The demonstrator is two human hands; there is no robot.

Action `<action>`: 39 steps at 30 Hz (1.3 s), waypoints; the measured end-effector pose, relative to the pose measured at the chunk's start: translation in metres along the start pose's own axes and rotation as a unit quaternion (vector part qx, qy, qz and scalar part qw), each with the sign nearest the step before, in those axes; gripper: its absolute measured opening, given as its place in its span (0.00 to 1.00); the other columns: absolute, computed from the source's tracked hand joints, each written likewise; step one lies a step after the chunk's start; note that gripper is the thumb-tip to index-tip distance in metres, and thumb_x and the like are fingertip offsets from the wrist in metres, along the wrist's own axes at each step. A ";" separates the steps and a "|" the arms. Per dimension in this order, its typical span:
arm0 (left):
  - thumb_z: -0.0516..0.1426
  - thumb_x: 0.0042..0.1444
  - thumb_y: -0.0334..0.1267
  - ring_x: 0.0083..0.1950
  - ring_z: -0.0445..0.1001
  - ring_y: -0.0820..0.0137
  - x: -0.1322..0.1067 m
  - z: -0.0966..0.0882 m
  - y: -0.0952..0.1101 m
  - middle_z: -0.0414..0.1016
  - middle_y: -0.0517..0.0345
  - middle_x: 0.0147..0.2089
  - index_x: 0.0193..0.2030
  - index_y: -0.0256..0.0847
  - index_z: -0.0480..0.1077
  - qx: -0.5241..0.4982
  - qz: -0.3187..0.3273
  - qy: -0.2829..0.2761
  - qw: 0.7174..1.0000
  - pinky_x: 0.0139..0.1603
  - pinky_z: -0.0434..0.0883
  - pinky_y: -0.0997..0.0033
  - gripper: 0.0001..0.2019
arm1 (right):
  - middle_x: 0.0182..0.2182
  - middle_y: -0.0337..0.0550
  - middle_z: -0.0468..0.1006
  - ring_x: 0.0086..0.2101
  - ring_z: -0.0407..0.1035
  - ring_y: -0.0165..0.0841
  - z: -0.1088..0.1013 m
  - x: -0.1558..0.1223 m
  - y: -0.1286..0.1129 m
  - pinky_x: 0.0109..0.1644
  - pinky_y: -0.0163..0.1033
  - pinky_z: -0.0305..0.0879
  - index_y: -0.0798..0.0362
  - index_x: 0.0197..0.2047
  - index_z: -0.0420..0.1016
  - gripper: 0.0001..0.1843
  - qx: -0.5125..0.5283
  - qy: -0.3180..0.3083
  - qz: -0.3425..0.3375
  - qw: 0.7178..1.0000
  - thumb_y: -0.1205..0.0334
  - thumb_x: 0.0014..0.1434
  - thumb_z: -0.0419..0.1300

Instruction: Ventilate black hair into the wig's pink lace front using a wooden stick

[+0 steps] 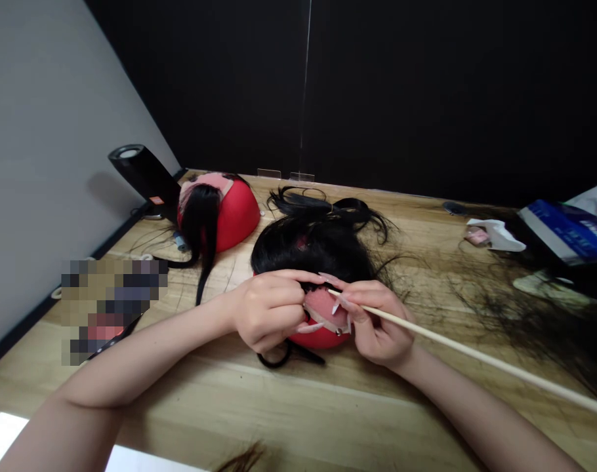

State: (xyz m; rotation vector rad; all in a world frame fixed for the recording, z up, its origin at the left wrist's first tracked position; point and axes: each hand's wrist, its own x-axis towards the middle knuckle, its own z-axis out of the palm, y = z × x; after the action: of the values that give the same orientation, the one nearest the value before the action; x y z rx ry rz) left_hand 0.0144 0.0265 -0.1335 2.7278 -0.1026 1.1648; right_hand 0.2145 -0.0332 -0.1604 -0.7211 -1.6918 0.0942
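A black-haired wig [323, 246] with a pink mesh patch [327, 307] sits on a red dome-shaped head form [318, 339] in the middle of the table. My left hand [271, 308] grips the wig from the left, index finger laid along the hair edge, thumb by the mesh rim, other fingers curled. From the right, my right hand [380, 321] pinches a long thin wooden stick [456, 343] between thumb and fingers. Its tip reaches the border between hair and mesh, and any fine point there is too small to make out.
A second red head form [237, 213] with partial black hair stands at the back left, near a black cylindrical speaker [148, 177]. Loose dark hair [535, 334], a white wrapper [502, 236] and a blue package [569, 226] lie right. A pixelated area covers items on the left.
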 end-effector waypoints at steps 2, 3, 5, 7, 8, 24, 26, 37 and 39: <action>0.51 0.63 0.30 0.23 0.63 0.75 0.000 0.000 0.000 0.61 0.64 0.20 0.23 0.40 0.62 0.007 -0.005 -0.005 1.000 0.57 0.78 0.60 0.15 | 0.29 0.42 0.77 0.31 0.75 0.29 0.000 0.001 0.000 0.36 0.33 0.77 0.55 0.40 0.71 0.13 -0.006 0.001 -0.012 1.000 0.80 0.55 0.58; 0.51 0.63 0.31 0.23 0.63 0.75 0.000 -0.001 0.000 0.60 0.64 0.20 0.23 0.40 0.62 0.010 -0.007 -0.008 1.000 0.57 0.78 0.60 0.15 | 0.29 0.42 0.77 0.31 0.75 0.29 0.000 0.001 0.000 0.35 0.33 0.77 0.55 0.40 0.71 0.13 -0.010 -0.002 -0.014 1.000 0.80 0.55 0.58; 0.51 0.63 0.31 0.23 0.63 0.75 0.000 -0.001 0.001 0.60 0.64 0.20 0.23 0.40 0.62 0.010 -0.008 -0.007 1.000 0.57 0.78 0.60 0.15 | 0.29 0.42 0.77 0.31 0.75 0.30 -0.001 -0.002 0.002 0.35 0.33 0.78 0.54 0.40 0.71 0.13 -0.014 -0.010 -0.023 1.000 0.80 0.55 0.58; 0.51 0.63 0.30 0.23 0.63 0.75 0.000 -0.001 0.001 0.61 0.64 0.21 0.23 0.40 0.62 0.005 -0.006 -0.006 1.000 0.58 0.78 0.60 0.15 | 0.31 0.44 0.77 0.33 0.76 0.31 -0.002 -0.006 0.006 0.37 0.37 0.80 0.54 0.42 0.71 0.14 -0.010 -0.023 -0.041 0.999 0.80 0.55 0.57; 0.52 0.62 0.30 0.23 0.63 0.75 0.001 -0.002 0.001 0.61 0.63 0.20 0.23 0.39 0.62 0.002 -0.005 -0.006 1.000 0.58 0.78 0.61 0.15 | 0.33 0.44 0.77 0.34 0.76 0.32 -0.003 -0.009 0.008 0.38 0.39 0.81 0.54 0.43 0.71 0.15 -0.008 -0.035 -0.050 0.998 0.79 0.55 0.57; 0.52 0.63 0.30 0.23 0.63 0.76 0.002 -0.003 0.002 0.61 0.64 0.21 0.22 0.40 0.61 0.016 -0.012 -0.016 1.000 0.57 0.78 0.61 0.16 | 0.34 0.43 0.78 0.36 0.79 0.33 -0.004 -0.015 0.015 0.46 0.49 0.81 0.53 0.47 0.70 0.15 0.046 -0.057 -0.047 0.996 0.76 0.58 0.56; 0.53 0.63 0.30 0.23 0.63 0.76 0.002 -0.002 0.002 0.61 0.64 0.21 0.22 0.40 0.61 0.013 -0.011 -0.012 1.000 0.57 0.79 0.61 0.16 | 0.34 0.43 0.78 0.36 0.78 0.34 -0.002 -0.014 0.014 0.46 0.49 0.81 0.53 0.47 0.70 0.16 0.043 -0.048 -0.051 0.997 0.77 0.57 0.57; 0.54 0.62 0.30 0.23 0.62 0.76 0.002 -0.002 0.001 0.60 0.64 0.20 0.22 0.38 0.63 0.003 -0.006 -0.009 1.000 0.58 0.78 0.61 0.15 | 0.34 0.45 0.78 0.36 0.78 0.34 0.000 -0.017 0.013 0.45 0.46 0.82 0.54 0.45 0.70 0.15 0.020 -0.031 -0.044 0.998 0.77 0.56 0.58; 0.53 0.62 0.29 0.23 0.62 0.75 0.002 -0.002 0.001 0.60 0.63 0.20 0.22 0.38 0.63 0.004 -0.002 -0.009 1.000 0.59 0.77 0.61 0.15 | 0.35 0.45 0.77 0.36 0.78 0.34 0.000 -0.017 0.013 0.45 0.47 0.82 0.55 0.46 0.70 0.15 0.020 -0.031 -0.048 0.998 0.78 0.56 0.58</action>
State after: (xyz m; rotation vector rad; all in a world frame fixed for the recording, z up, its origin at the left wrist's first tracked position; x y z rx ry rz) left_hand 0.0143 0.0256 -0.1308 2.7439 -0.0946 1.1415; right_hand 0.2208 -0.0309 -0.1812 -0.6122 -1.7765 0.0832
